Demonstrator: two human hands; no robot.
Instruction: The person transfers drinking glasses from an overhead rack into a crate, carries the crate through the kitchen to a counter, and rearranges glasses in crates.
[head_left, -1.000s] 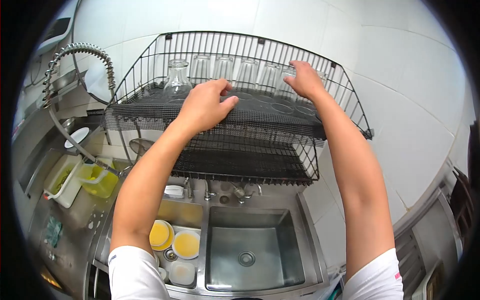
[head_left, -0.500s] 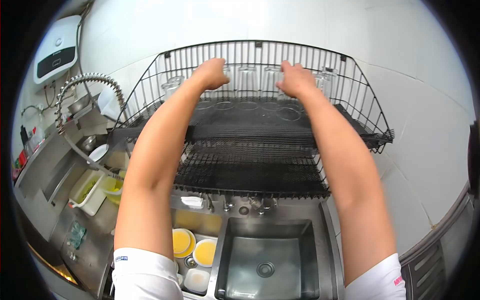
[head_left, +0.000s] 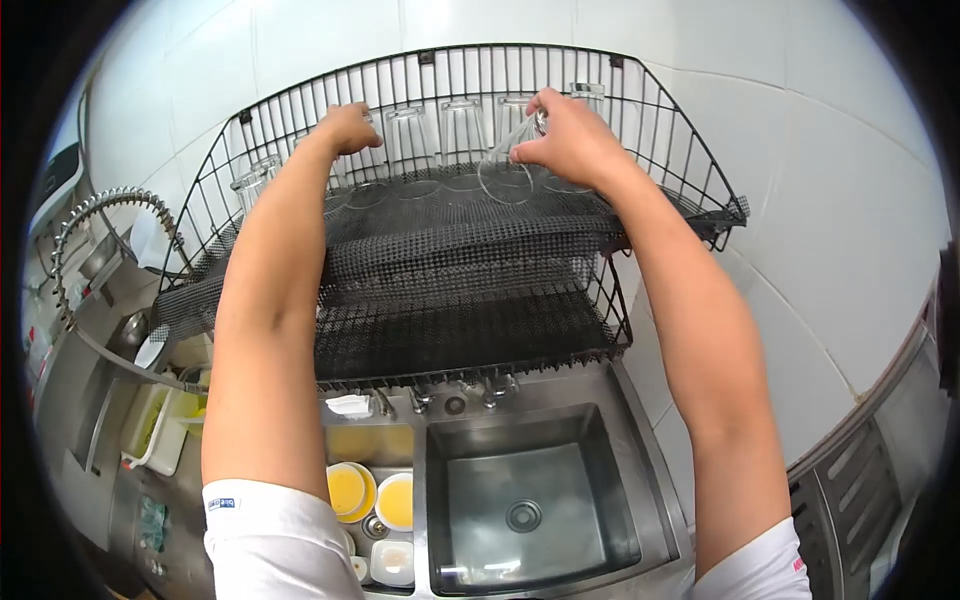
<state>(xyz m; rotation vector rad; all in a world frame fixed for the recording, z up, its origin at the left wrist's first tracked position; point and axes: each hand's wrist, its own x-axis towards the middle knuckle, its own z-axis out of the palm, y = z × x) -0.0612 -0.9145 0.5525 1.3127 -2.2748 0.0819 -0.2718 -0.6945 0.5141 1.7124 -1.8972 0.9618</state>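
Observation:
Several clear glasses stand upside down in a row on the upper shelf of a black wire rack lined with dark mesh. My right hand grips a clear glass vessel by its narrow end, its wide end tilted down to the left, in front of the row. My left hand is at a glass farther left on the shelf, its fingers curled near the top; whether they hold it is hard to tell. At the shelf's left end more glassware is partly behind my left arm.
Below the rack is a steel sink. Beside it, a smaller basin holds yellow-topped dishes and a white dish. A coiled spray hose rises at the left, above a white tub. A tiled wall borders the right.
Both hands have shifted left in view, partly with the camera's turn. My right hand now has a tilted glass vessel in its grip. My left hand has lowered slightly beside the row.

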